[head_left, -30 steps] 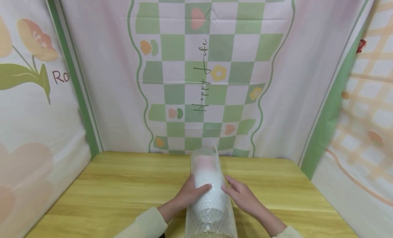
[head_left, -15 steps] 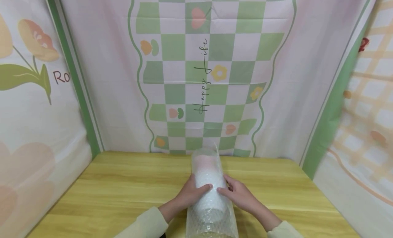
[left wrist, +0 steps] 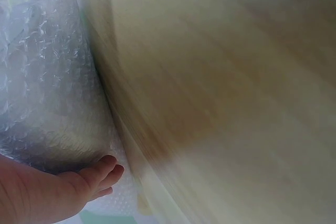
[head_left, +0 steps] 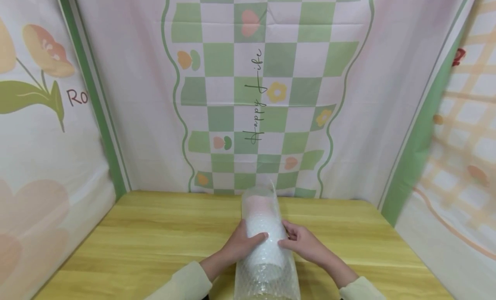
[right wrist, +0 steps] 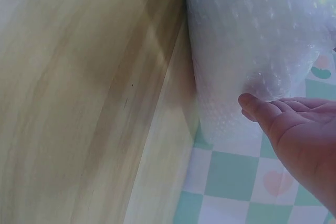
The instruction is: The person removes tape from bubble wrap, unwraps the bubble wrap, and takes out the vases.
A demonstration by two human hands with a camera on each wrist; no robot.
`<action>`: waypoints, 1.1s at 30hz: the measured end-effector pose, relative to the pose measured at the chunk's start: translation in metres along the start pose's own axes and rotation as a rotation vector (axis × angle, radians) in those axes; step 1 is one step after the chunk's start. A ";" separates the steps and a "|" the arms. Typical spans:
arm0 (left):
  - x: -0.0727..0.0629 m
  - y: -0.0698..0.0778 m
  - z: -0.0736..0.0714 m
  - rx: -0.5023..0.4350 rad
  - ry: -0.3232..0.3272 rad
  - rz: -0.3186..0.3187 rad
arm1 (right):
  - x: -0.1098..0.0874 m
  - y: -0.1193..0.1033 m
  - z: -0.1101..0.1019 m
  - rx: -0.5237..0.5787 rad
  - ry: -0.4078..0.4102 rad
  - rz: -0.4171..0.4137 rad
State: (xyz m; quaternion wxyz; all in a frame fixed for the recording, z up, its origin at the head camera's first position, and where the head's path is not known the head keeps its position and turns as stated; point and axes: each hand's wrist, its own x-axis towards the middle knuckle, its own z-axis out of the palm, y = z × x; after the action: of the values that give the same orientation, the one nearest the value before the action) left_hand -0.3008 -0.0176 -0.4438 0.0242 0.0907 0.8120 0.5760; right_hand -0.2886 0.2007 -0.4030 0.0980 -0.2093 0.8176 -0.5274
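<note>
A white, rounded object with a pink far end lies wrapped in clear bubble wrap (head_left: 265,257) at the front middle of the table; its kind is hidden by the layers. From the left side, my left hand (head_left: 238,244) grips the wrapped bundle, thumb across its top. On the opposite side, my right hand (head_left: 304,243) holds the wrap's right edge between thumb and bent fingers. In the left wrist view, the left fingers (left wrist: 107,174) lie along the bubble wrap. The right wrist view has the right hand (right wrist: 299,135) with fingertips against the wrap.
The wood-grain table (head_left: 166,235) extends on both sides of the bundle. Behind it hangs a green-and-white checked cloth (head_left: 252,119). Printed fabric panels stand at the left (head_left: 46,162) and right (head_left: 453,184). Loose bubble wrap rises at the bundle's far end and spreads toward the near edge.
My right hand came in slightly left onto the bundle's right side, then its thumb drew back a little to the right. The left hand and the bundle stay put.
</note>
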 end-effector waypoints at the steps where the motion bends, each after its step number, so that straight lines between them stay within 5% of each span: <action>1: 0.000 0.000 0.000 -0.002 0.001 0.003 | 0.000 0.000 0.000 -0.004 0.001 0.001; 21: -0.001 -0.001 0.000 0.003 0.008 0.007 | -0.002 0.002 0.002 -0.056 0.028 -0.045; 33: 0.001 -0.004 0.000 0.019 0.001 -0.001 | -0.001 0.007 0.007 -0.230 0.072 -0.059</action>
State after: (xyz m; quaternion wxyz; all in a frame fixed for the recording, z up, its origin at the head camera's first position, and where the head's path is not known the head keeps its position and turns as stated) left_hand -0.3022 -0.0185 -0.4478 0.0231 0.0902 0.8176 0.5683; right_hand -0.2868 0.1975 -0.4128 0.0283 -0.2240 0.8692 -0.4400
